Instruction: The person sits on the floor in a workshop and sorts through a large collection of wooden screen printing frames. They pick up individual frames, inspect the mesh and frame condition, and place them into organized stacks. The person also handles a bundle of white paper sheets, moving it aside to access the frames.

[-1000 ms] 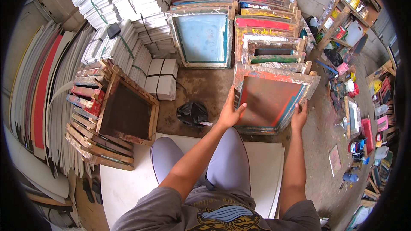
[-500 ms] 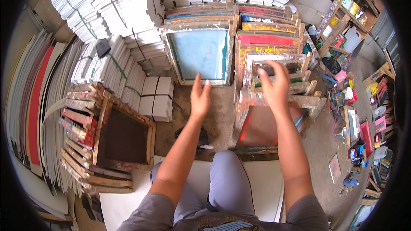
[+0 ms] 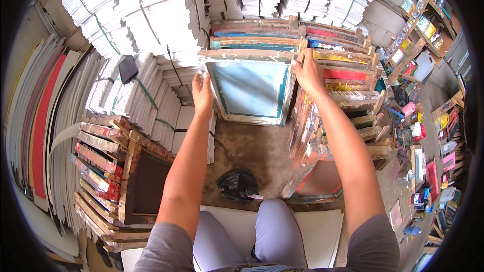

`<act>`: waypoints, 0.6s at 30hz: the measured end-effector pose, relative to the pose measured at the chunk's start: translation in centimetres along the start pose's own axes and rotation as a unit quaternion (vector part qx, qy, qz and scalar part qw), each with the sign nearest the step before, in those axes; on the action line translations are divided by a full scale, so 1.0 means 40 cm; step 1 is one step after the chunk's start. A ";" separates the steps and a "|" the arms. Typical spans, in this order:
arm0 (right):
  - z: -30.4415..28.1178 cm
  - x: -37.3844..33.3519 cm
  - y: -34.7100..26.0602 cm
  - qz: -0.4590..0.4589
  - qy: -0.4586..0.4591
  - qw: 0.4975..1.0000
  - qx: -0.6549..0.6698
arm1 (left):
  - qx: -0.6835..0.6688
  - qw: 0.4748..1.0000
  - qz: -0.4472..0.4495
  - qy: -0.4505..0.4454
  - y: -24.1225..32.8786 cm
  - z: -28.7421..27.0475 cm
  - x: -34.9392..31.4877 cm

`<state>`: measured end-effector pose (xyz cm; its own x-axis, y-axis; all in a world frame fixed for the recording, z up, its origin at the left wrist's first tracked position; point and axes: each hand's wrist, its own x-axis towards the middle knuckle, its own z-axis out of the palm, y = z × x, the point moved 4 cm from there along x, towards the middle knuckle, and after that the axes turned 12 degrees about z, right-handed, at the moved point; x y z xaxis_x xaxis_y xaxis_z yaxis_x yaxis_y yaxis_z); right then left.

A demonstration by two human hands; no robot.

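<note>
A silk-screen frame [image 3: 247,88] with pale blue mesh, a teal border and worn whitish wood leans at the front of a stack. My right hand [image 3: 308,74] is closed on its upper right corner, fingers curled over the wood. At the frame's left edge is my left hand [image 3: 202,95], its fingers pointing up and slightly apart. The thumb meets or nearly meets the wood; firm contact cannot be made out. Behind the blue frame stand more paint-stained frames [image 3: 257,34].
More frames [image 3: 348,73] are stacked at right, others [image 3: 101,171] at left. Bundled white sheets [image 3: 151,10] rise behind. A black plastic bag [image 3: 237,184] lies on the floor before my knees. Paint pots and bottles [image 3: 421,196] crowd the far right.
My right hand has moved from above the right-hand stack to the blue frame's upper right corner and closed on it. My left hand has reached the frame's left edge. The view has shifted.
</note>
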<state>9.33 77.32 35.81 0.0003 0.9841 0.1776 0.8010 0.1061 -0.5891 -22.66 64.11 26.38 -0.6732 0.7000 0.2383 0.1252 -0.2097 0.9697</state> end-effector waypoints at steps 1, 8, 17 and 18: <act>0.006 -0.014 0.014 -0.037 -0.007 0.997 0.067 | 0.003 1.000 0.013 0.006 -0.005 -0.007 0.014; -0.012 -0.128 0.044 -0.105 -0.044 0.975 0.190 | -0.086 0.995 -0.026 -0.030 -0.022 -0.041 0.028; -0.262 -0.260 -0.125 -0.161 0.036 0.940 0.300 | -0.068 0.985 0.160 -0.020 0.287 -0.179 -0.045; -0.307 -0.271 -0.143 -0.176 0.048 0.930 0.319 | -0.066 0.981 0.181 -0.016 0.358 -0.187 -0.062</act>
<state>12.11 64.29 46.94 -0.1162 0.8579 0.5005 0.2426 0.5132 -0.8233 -24.65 54.27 39.26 -0.5781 0.5849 0.5690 0.2538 -0.5338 0.8066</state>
